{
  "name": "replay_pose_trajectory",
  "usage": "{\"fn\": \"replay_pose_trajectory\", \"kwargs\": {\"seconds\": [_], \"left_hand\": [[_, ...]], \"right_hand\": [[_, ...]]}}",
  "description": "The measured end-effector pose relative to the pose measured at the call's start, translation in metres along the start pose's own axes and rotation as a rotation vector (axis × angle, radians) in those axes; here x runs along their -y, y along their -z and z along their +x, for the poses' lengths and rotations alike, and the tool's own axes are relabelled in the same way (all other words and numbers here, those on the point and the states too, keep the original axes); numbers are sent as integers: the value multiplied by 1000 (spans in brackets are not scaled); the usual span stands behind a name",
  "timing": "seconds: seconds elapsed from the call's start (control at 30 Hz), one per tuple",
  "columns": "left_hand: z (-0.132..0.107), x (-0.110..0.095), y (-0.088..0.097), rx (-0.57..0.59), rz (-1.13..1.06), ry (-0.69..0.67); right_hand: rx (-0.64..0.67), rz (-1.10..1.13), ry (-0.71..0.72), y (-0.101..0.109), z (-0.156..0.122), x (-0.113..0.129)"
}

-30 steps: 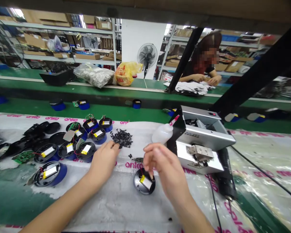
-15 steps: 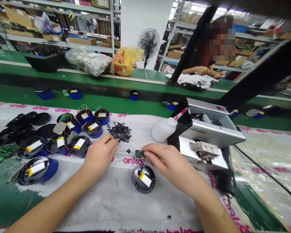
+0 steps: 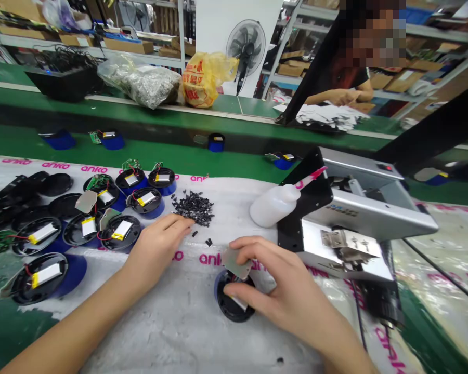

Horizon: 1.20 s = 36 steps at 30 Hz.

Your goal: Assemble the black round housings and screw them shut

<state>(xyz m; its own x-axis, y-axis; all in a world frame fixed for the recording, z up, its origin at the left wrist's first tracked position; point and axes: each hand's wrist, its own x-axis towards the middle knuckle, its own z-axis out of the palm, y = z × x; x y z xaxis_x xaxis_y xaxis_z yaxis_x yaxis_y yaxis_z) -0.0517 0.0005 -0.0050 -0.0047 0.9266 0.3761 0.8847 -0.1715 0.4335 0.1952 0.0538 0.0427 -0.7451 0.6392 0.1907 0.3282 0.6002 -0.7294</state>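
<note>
Two hands at work: the right hand (image 3: 275, 283) pinches a grey metal plate (image 3: 236, 262) just above a round black housing (image 3: 234, 306), apparently not yet seated; the left hand (image 3: 158, 244) lies open, holding nothing, beside black plastic scraps (image 3: 193, 208).

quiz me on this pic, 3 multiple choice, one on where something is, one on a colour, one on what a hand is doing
1. Where is the pile of black bits relative to the left hand?
A. beyond it
B. under it
C. in its palm

2. What colour is the nozzle of the squeeze bottle?
A. blue
B. pink
C. black

3. What is the right hand doing?
A. lying flat on the sheet
B. squeezing the bottle
C. holding a grey plate over a round black housing

Answers:
1. A, the pile lies past the fingertips.
2. B, the tip shows pink.
3. C, the plate sits in its grip above the housing.
</note>
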Motion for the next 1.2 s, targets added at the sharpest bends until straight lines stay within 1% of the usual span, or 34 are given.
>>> {"fn": "replay_pose_trajectory", "kwargs": {"seconds": [0.03,0.1,0.2,0.27,0.33,0.47,0.53,0.67,0.77,0.87,0.93,1.03,1.2], "left_hand": [[0,-2,3,-25,-41,24],[0,-8,7,-63,-201,112],[3,-15,10,-59,-573,288],[4,-17,9,-32,-778,367],[5,-17,7,4,-950,418],[6,-15,4,108,-1246,463],[5,-15,3,175,-1349,488],[3,-13,2,328,-1457,592],[2,-12,2,387,-1508,635],[2,-11,3,445,-1564,634],[3,-11,3,462,-1601,636],[3,-12,3,456,-1636,644],[2,-13,1,446,-1634,614]], "right_hand": [[-14,-17,2,-2,-1,-2],[-31,-49,44,-6,-2,-5],[-55,-64,90,-11,-3,-6],[-64,-40,85,-13,-4,-4],[-59,2,97,-15,-5,-1],[-60,59,159,-19,-6,1],[-71,87,173,-19,-6,2],[-86,138,190,-18,-4,3],[-78,150,184,-18,-3,3],[-82,151,184,-19,-3,3],[-88,144,194,-20,-4,3],[-82,127,201,-19,-4,2],[-61,88,208,-18,-4,0]]}}
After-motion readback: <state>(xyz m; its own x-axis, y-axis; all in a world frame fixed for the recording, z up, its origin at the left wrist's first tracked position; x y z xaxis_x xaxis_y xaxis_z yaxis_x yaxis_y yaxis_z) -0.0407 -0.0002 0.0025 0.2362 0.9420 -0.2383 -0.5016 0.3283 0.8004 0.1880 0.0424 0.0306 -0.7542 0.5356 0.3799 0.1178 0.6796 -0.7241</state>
